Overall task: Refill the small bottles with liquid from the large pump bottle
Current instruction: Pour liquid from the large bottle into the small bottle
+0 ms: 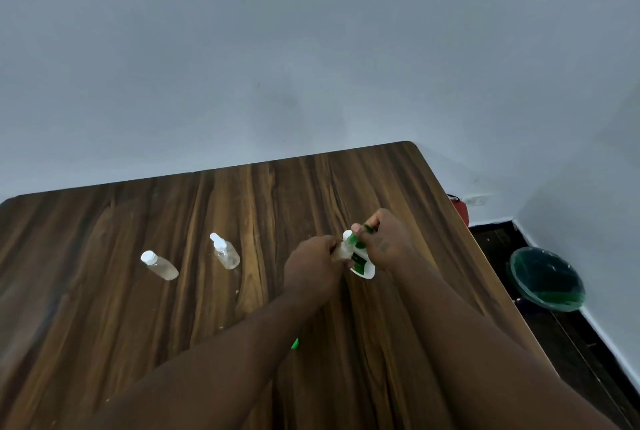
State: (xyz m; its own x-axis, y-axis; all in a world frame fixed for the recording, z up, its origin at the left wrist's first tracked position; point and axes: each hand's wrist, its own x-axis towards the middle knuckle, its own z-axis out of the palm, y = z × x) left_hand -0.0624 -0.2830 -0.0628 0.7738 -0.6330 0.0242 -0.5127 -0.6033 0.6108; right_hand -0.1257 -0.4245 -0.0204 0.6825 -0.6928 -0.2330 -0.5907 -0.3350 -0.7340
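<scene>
Wood-grain table [173, 308] fills the lower half of the frame, and the work sits right of centre on it. The left hand [311, 261] is curled round a clear small bottle [341, 250] and holds it up against the green nozzle [352, 239] of the large pump bottle [363, 265]. That bottle is white with a green label and leans under the right hand [384, 242], whose fingers wrap over the pump head. The fingers hide whether the nozzle tip is actually inside the small bottle's mouth.

Two more small bottles stand apart at centre left: a white-capped bottle [159, 265] and, to its right, a spray-topped bottle [225, 251]. Both look closed. A bit of bright green [295, 343] shows beside the left forearm — possibly a loose cap, but too little is visible to say.

The likely trouble is spillage. The mouth is narrow, so a small misalignment as the pump is pressed would send liquid over the fingers and the table. The pump bottle looks tilted rather than flat on its base, so a firm press could make it slip or tip. A wet grip could then let the small bottle slide out — and overfilling is hard to judge while the hand covers the bottle.
</scene>
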